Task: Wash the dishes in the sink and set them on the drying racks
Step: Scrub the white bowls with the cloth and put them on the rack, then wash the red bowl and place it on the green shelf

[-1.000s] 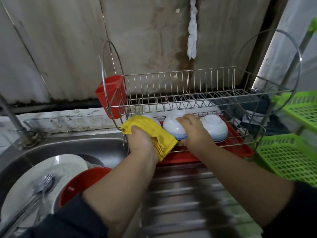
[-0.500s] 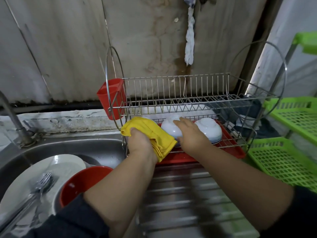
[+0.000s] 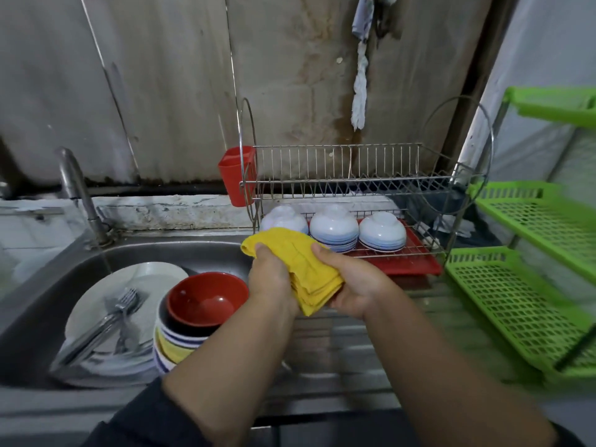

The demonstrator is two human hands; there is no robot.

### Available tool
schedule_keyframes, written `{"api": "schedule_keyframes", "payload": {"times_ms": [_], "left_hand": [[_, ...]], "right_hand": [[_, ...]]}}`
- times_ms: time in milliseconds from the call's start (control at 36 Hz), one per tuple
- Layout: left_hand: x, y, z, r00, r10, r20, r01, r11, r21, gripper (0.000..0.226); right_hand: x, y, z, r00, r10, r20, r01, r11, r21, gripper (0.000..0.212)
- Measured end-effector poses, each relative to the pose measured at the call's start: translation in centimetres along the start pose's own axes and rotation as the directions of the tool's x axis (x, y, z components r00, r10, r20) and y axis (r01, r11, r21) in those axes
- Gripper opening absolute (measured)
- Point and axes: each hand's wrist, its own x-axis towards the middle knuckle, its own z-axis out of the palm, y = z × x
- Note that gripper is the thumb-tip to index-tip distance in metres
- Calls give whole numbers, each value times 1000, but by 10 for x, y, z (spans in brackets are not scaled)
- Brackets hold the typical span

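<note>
Steel counter (image 3: 338, 356) w/ ribbed drainboard, stained wall behind. Centre frame: left hand (image 3: 272, 280) and right hand (image 3: 358, 285) both grip a folded yellow cloth (image 3: 303, 269) between them, fingers curled round it, held above the drainboard just right of the sink (image 3: 38, 304). Lower left, in the sink: red bowl (image 3: 208, 298) topping a stack of striped bowls (image 3: 175, 343), beside white plates (image 3: 129, 285) w/ forks (image 3: 106, 321) lying across them. Tap (image 3: 80, 195) at mid left. Behind the hands, wire drying rack (image 3: 354, 185): three white-blue bowl stacks (image 3: 333, 227) upside down on lower tier over a red tray (image 3: 416, 262); upper tier bare wire. Red cup (image 3: 235, 175) hangs on rack's left end. Green plastic shelves (image 3: 529, 285) at right edge.
</note>
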Motion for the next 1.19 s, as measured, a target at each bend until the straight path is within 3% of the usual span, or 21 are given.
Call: {"api": "schedule_keyframes", "payload": {"times_ms": [83,222,333,444,611,750,889,1000,1083,1194], "left_hand": [[-17,4,-15,1000,-17,1,16,998,56,49],[-32,16,-37,998,-55,1,55,992,113,49],[-30,32,-58,999,-10,33,7,995,102,45],[-14,52,-86,991,136,15,-136,961,239,38],[11,80,-137,931,364,-32,-299,809,506,33],[37,82,-162,937,348,39,-256,605,754,40],[53,76,-165,950,267,160,-212,178,961,44],[61,79,-161,959,226,170,-166,-35,986,50],[62,79,-158,969,182,166,-137,-163,977,49],[65,80,-155,973,168,156,-113,-239,964,47]], "right_hand": [[-13,10,13,999,1,48,-5,996,85,16],[-25,22,35,1000,-6,-12,8,987,159,17],[-26,32,50,1000,-4,-27,10,972,236,20],[-19,41,63,999,-7,-50,20,966,257,23],[-2,46,83,984,-23,-177,61,975,214,30],[7,55,94,972,-32,-233,78,979,188,24],[14,70,103,947,10,-320,60,976,209,23],[21,82,106,932,36,-362,47,975,217,28],[22,90,108,927,56,-370,32,973,228,39],[21,95,110,938,52,-342,36,969,245,32]]}}
